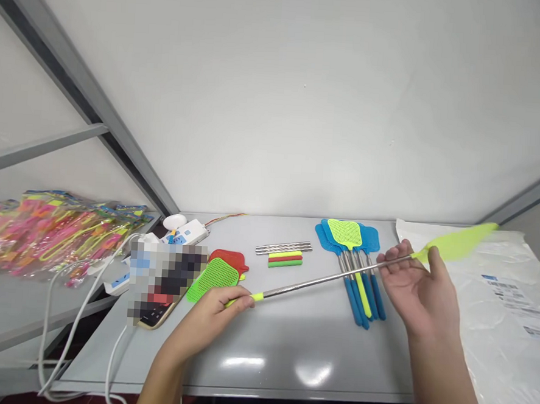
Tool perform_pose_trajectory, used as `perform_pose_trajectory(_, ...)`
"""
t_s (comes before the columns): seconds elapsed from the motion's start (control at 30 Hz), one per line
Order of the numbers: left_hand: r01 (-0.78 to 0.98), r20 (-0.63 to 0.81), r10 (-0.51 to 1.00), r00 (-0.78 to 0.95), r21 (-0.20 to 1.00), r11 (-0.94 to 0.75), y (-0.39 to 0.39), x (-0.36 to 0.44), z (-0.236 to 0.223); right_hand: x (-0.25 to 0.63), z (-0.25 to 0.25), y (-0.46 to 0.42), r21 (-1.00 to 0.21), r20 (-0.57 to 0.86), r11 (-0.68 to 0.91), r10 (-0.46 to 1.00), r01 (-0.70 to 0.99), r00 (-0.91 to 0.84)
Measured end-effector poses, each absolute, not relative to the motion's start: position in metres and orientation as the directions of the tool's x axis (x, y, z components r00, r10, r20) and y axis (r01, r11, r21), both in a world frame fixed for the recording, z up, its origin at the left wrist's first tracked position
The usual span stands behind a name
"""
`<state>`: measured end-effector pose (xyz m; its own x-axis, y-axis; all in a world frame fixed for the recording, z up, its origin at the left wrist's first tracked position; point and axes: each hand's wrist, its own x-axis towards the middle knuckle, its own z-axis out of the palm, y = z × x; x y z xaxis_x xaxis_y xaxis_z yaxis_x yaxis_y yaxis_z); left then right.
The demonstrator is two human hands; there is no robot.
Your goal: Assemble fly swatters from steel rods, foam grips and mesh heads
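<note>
A yellow-green fly swatter with a metal shaft is stretched slantwise between my hands, above the table. My left hand is closed round its yellow handle. At the other end, my right hand is palm up, with the shaft across its fingers and the thumb at the neck of the yellow head. Beneath the shaft lies a bundle of blue fly swatters with one yellow fly swatter on top. Close to my left hand are a green swatter head and a red swatter head.
Metal rods and coloured handle tubes lie mid-table. A phone, power strip and white cables are at the left. Packaged colourful goods fill the left shelf. A white labelled bag covers the right side.
</note>
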<state>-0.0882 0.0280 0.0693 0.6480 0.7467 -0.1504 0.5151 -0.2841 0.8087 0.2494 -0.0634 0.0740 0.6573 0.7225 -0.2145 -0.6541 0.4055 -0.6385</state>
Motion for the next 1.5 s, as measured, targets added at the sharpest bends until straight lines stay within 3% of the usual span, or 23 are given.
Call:
perform_pose_trajectory(0.1, 0.510, -0.147, 0.753, 0.641, 0.815, -0.275, 0.027, -0.087, 0.068, 0.252, 0.076, -0.051, -0.597, -0.222, 0.518, 0.628, -0.613, 0.746)
perform_pose_trajectory(0.2, 0.481, -0.127, 0.759, 0.638, 0.835, -0.265, 0.021, -0.071, 0.067, 0.213, 0.077, -0.044, -0.645, -0.062, 0.584, 0.602, -0.493, 0.796)
perform_pose_trajectory(0.3, 0.450, -0.115, 0.755, 0.646, 0.856, -0.255, 0.014, -0.056, 0.066, 0.164, 0.076, -0.046, -0.732, 0.037, 0.501, 0.706, -0.462, 0.707)
perform_pose_trajectory(0.4, 0.429, -0.140, 0.758, 0.637, 0.882, -0.197, 0.010, -0.055, 0.064, 0.139, 0.074, -0.053, -0.794, 0.055, 0.454, 0.715, -0.403, 0.697)
perform_pose_trajectory(0.47, 0.420, -0.156, 0.765, 0.625, 0.893, -0.162, 0.010, -0.063, 0.063, 0.140, 0.072, -0.056, -0.800, 0.028, 0.396, 0.775, -0.451, 0.632)
perform_pose_trajectory(0.6, 0.440, -0.175, 0.770, 0.613, 0.886, -0.149, 0.010, -0.071, 0.064, 0.159, 0.068, -0.049, -0.661, -0.100, 0.247, 0.907, -0.709, 0.409)
perform_pose_trajectory(0.73, 0.440, -0.181, 0.760, 0.625, 0.885, -0.152, 0.006, -0.061, 0.063, 0.170, 0.065, -0.035, -0.525, -0.247, 0.289, 0.848, -0.801, 0.468)
perform_pose_trajectory(0.8, 0.419, -0.203, 0.761, 0.616, 0.903, -0.098, 0.004, -0.059, 0.058, 0.175, 0.066, -0.030, -0.510, -0.209, 0.375, 0.819, -0.774, 0.535)
perform_pose_trajectory(0.93, 0.360, -0.245, 0.750, 0.614, 0.933, 0.010, 0.004, -0.064, 0.047, 0.191, 0.073, -0.029, -0.639, 0.028, 0.559, 0.703, -0.528, 0.710)
perform_pose_trajectory(1.03, 0.348, -0.259, 0.747, 0.613, 0.937, 0.039, 0.003, -0.065, 0.045, 0.201, 0.078, -0.031, -0.774, 0.103, 0.523, 0.660, -0.357, 0.744)
perform_pose_trajectory(1.13, 0.349, -0.244, 0.763, 0.599, 0.937, 0.025, 0.000, -0.056, 0.050, 0.198, 0.078, -0.033, -0.832, 0.124, 0.482, 0.645, -0.275, 0.754)
perform_pose_trajectory(1.37, 0.285, -0.179, 0.773, 0.609, 0.959, -0.003, 0.001, -0.040, 0.053, 0.165, 0.069, -0.042, -0.864, 0.092, 0.376, 0.771, -0.334, 0.630)
perform_pose_trajectory(1.5, 0.167, -0.206, 0.746, 0.633, 0.978, 0.128, 0.007, -0.047, 0.044, 0.157, 0.063, -0.043, -0.862, 0.032, 0.268, 0.877, -0.431, 0.480)
